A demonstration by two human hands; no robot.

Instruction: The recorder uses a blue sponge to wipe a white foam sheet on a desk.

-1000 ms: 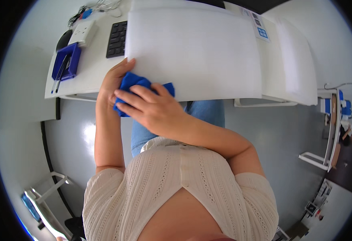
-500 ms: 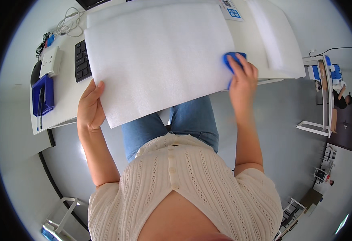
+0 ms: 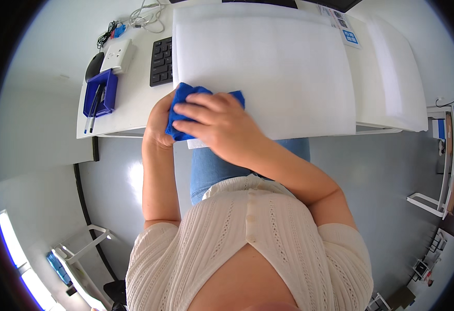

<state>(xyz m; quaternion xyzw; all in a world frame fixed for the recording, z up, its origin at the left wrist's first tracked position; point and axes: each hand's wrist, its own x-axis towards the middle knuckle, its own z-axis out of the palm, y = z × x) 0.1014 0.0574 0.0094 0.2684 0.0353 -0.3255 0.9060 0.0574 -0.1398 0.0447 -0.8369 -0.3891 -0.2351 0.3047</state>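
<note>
A large white foam sheet [image 3: 278, 67] spreads over the desk, its near edge hanging past the desk's front edge above my lap. My left hand [image 3: 158, 123] grips the sheet at its near left corner; most of its fingers are hidden by the cloth and the sheet. Over that corner my right hand [image 3: 219, 120] presses a crumpled blue cloth [image 3: 185, 94], its fingers bent across the top. The cloth touches both the sheet and the side of my left hand.
Left of the sheet lie a black keyboard [image 3: 160, 62], a white socket box [image 3: 118, 56], a black mouse [image 3: 94, 66] and a blue tray [image 3: 108, 96] with pens. Coiled cables [image 3: 146, 18] sit farther back. A printed card [image 3: 350, 39] lies at the back right.
My right hand has carried the blue cloth from the sheet's right edge leftward to its near left corner. The sheet's near edge has come down level. The view has shifted.
</note>
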